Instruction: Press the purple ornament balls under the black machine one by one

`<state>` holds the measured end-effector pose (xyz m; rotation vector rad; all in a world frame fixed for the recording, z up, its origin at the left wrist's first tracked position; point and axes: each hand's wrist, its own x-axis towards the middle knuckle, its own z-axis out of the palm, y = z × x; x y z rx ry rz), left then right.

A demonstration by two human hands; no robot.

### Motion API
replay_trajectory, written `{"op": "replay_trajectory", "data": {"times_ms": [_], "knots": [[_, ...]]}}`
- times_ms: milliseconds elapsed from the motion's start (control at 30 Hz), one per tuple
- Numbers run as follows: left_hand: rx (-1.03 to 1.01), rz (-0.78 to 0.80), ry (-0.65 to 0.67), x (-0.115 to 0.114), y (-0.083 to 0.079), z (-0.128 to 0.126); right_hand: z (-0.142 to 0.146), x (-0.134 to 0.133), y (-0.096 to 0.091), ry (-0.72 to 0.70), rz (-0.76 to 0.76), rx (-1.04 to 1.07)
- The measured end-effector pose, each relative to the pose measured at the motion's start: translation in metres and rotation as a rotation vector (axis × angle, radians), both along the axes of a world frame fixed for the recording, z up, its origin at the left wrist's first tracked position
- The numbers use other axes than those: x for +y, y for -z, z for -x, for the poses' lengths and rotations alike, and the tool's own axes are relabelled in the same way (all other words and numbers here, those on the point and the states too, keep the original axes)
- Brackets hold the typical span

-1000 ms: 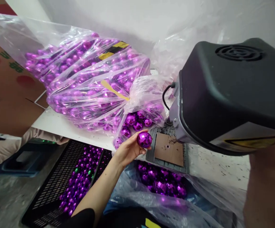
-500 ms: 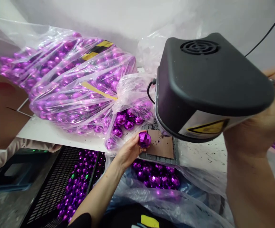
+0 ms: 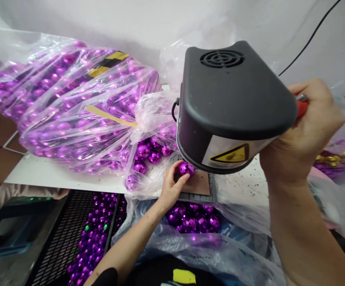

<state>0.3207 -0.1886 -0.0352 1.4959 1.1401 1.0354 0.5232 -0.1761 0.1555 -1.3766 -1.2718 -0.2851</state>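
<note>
My left hand (image 3: 171,186) pinches a shiny purple faceted ball (image 3: 187,168) between thumb and fingers. It holds the ball over a brown board (image 3: 196,183) on a grey metal base plate (image 3: 214,194). Above the board stands a black-housed machine (image 3: 232,99) with a round vent on top and a yellow warning label; its underside is hidden from me. My right hand (image 3: 306,131) is wrapped round a red handle (image 3: 302,108) at the machine's right side, mostly covered by the fingers. Several loose purple balls (image 3: 144,151) lie left of the plate.
A tied clear bag (image 3: 80,115) of purple balls fills the left of the white table (image 3: 56,172). An open bag (image 3: 193,218) of balls hangs below the front edge. A black crate (image 3: 57,226) holds more. Another person's sleeve (image 3: 14,194) shows at left.
My left hand has brought the ball slightly further in over the board, beneath the machine's front. The view has shifted, so the machine and right hand appear further left.
</note>
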Motion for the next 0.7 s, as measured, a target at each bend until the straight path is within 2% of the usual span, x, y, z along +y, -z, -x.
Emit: {"op": "replay_trajectory", "data": {"times_ms": [233,333,433,700], "knots": [[0.337,-0.454,0.031,-0.008,0.001,-0.005,0.001,0.001,0.0,-0.007,-0.011,0.0],[0.481,-0.54,0.072,-0.013,-0.003,-0.008,0.0,0.0,0.001,-0.011,-0.022,-0.005],[0.51,-0.488,0.103,-0.015,-0.006,-0.011,-0.001,0.0,0.001,-0.017,-0.022,-0.004],[0.238,-0.194,0.101,-0.009,-0.012,-0.022,0.003,0.0,-0.001,0.017,-0.033,0.006]]}}
